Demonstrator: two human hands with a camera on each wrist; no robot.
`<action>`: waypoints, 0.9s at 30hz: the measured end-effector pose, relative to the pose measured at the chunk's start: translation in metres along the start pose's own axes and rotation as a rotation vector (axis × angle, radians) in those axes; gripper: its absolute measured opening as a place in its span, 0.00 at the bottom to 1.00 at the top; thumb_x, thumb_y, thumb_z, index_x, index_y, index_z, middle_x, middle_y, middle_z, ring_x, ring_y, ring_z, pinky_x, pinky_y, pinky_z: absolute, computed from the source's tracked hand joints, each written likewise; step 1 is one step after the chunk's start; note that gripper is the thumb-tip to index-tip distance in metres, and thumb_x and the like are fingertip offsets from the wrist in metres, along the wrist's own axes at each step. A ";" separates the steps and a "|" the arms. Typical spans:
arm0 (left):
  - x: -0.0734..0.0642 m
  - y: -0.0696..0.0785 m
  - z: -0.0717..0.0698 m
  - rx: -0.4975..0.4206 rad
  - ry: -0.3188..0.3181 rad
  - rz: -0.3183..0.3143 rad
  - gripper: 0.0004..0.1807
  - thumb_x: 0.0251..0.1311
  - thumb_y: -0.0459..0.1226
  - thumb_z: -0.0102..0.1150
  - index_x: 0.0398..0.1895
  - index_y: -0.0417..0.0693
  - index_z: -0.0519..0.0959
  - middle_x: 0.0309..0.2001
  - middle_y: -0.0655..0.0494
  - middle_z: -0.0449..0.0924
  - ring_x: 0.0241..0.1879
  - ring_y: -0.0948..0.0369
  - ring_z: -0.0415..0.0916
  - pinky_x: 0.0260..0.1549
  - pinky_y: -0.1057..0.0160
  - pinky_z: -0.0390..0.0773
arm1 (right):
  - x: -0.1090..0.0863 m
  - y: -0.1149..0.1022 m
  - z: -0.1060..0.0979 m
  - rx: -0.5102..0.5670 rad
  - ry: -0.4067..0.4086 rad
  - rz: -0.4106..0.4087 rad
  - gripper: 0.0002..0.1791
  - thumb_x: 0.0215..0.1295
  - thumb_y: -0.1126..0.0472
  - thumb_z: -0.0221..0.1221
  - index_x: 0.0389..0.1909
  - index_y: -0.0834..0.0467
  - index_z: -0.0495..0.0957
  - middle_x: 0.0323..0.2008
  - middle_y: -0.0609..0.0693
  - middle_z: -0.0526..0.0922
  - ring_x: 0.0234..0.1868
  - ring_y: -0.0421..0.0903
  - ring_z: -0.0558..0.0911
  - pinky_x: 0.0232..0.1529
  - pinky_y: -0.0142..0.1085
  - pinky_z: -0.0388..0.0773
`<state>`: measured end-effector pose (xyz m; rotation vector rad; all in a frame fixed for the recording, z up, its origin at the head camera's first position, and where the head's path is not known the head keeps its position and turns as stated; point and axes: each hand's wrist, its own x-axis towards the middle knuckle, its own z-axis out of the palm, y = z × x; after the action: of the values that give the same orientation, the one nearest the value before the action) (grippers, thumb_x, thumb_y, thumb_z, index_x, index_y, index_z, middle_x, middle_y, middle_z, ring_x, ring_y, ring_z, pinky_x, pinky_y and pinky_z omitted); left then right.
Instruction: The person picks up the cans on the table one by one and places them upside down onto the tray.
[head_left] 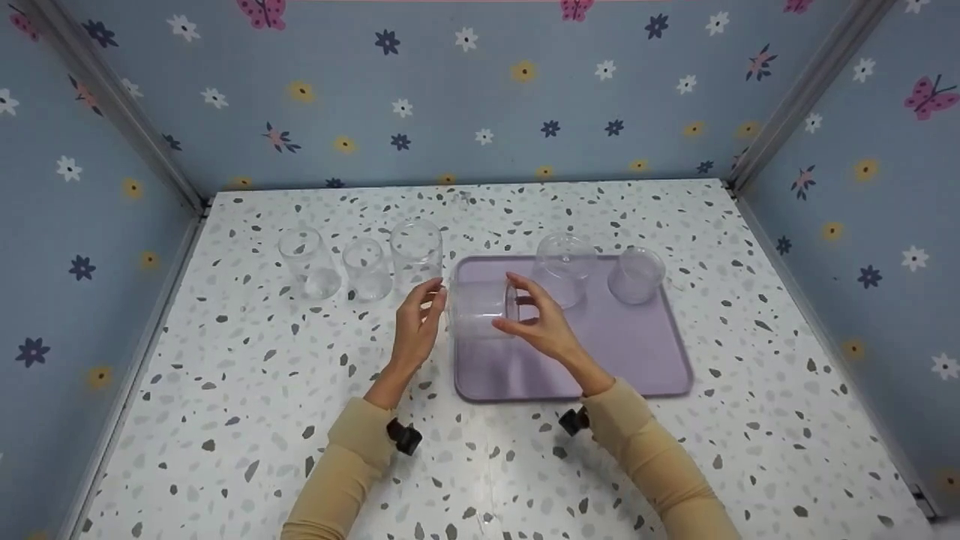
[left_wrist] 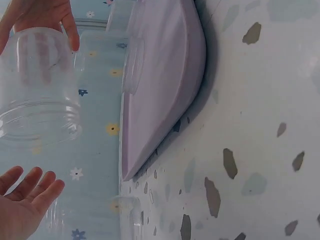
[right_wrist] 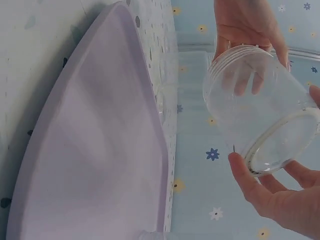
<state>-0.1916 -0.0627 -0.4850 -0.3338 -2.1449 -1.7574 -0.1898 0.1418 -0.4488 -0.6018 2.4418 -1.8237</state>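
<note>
A clear, wide jar (head_left: 480, 309) is held on its side above the left part of a lilac tray (head_left: 615, 356). My right hand (head_left: 546, 321) grips the jar's base end between thumb and fingers; the right wrist view shows the fingertips (right_wrist: 239, 162) around the bottom rim. At the other end is the threaded mouth (left_wrist: 42, 112). Close to that mouth my left hand (head_left: 418, 324) has its fingers (left_wrist: 42, 192) relaxed and spread, with a gap between them and the jar in the left wrist view. The jar looks see-through and holds nothing visible.
Left of the tray, clear containers stand on the speckled table: a tall one (head_left: 307, 262), a narrower one (head_left: 367, 270) and a wide one (head_left: 416, 244). On the tray's back right are a larger clear container (head_left: 566, 266) and a smaller one (head_left: 637, 276). Flowered panels (head_left: 480, 90) enclose the table.
</note>
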 end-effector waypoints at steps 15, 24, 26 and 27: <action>0.023 -0.010 -0.010 0.233 0.017 0.067 0.14 0.57 0.32 0.54 0.46 0.35 0.73 0.41 0.46 0.73 0.41 0.56 0.71 0.35 0.58 0.76 | 0.025 0.026 -0.002 -0.315 0.019 -0.089 0.40 0.42 0.57 0.69 0.58 0.65 0.64 0.52 0.59 0.70 0.47 0.52 0.70 0.43 0.42 0.71; 0.037 -0.008 -0.014 0.352 -0.019 0.087 0.16 0.56 0.33 0.55 0.47 0.32 0.72 0.43 0.42 0.72 0.45 0.50 0.70 0.44 0.57 0.70 | 0.044 0.024 -0.006 -0.485 -0.006 -0.040 0.42 0.43 0.53 0.68 0.59 0.63 0.64 0.54 0.61 0.67 0.55 0.54 0.66 0.55 0.45 0.62; 0.041 -0.007 -0.015 0.386 -0.025 0.084 0.16 0.56 0.33 0.55 0.47 0.33 0.72 0.44 0.42 0.71 0.46 0.51 0.70 0.47 0.58 0.68 | 0.049 0.024 -0.005 -0.508 -0.019 -0.014 0.42 0.44 0.51 0.68 0.60 0.61 0.63 0.55 0.61 0.66 0.55 0.54 0.66 0.55 0.46 0.62; 0.042 -0.007 -0.015 0.405 -0.027 0.082 0.16 0.56 0.33 0.55 0.47 0.33 0.72 0.45 0.43 0.71 0.47 0.52 0.70 0.48 0.59 0.68 | 0.051 0.024 -0.005 -0.520 -0.026 -0.003 0.42 0.44 0.51 0.67 0.61 0.61 0.62 0.55 0.61 0.66 0.55 0.54 0.66 0.54 0.46 0.62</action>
<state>-0.2308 -0.0801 -0.4715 -0.3323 -2.4001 -1.2404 -0.2452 0.1355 -0.4595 -0.6391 2.9016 -1.1563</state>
